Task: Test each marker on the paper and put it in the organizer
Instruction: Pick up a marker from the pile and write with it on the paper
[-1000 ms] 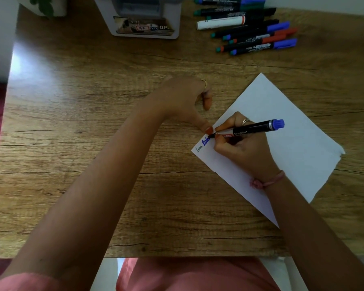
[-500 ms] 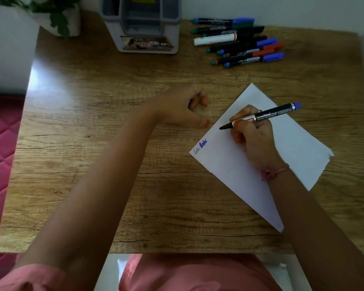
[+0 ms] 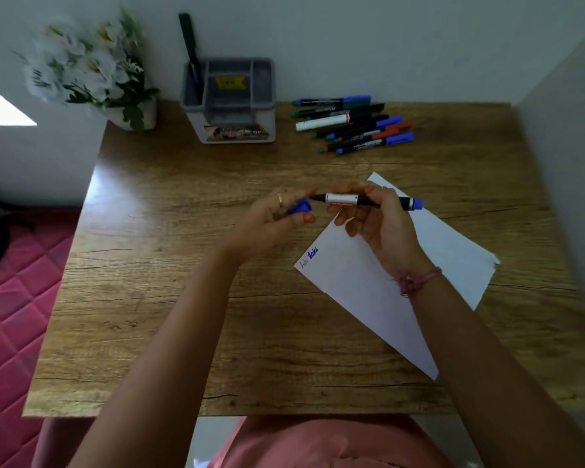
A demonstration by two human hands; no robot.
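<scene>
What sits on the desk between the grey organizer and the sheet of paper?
Nothing: the head view shows only bare wood of the desk between the organizer and the paper. The loose markers lie off to the organizer's right.

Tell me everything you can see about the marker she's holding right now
The marker is a black-barrelled pen with a white label band near its front and a blue end plug at the back. It is uncapped, dark tip bare and pointing left. It lies roughly level, lifted above the far corner of the paper. The right hand grips its barrel from below. The left hand holds the blue cap just beside the tip, not yet on it.
</scene>
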